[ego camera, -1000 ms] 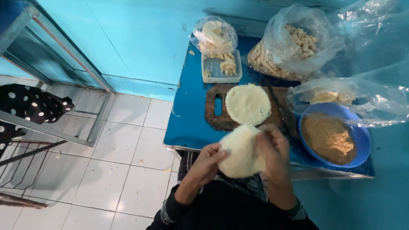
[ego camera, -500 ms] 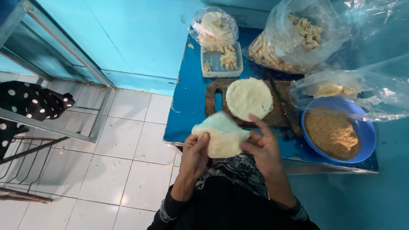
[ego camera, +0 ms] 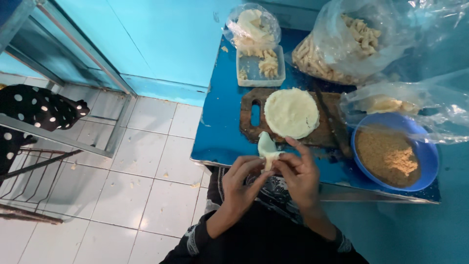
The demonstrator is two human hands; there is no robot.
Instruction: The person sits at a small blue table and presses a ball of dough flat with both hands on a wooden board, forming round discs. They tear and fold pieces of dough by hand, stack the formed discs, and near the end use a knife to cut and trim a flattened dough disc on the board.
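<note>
Folded dough (ego camera: pixel 267 148) pinched between left hand (ego camera: pixel 243 182) and right hand (ego camera: pixel 299 177), above bench (ego camera: pixel 220 132) edge, near board (ego camera: pixel 251 129). Long axis upright, tip pointing away. Lower end hidden behind fingers; fold seam hard to make out.
</note>
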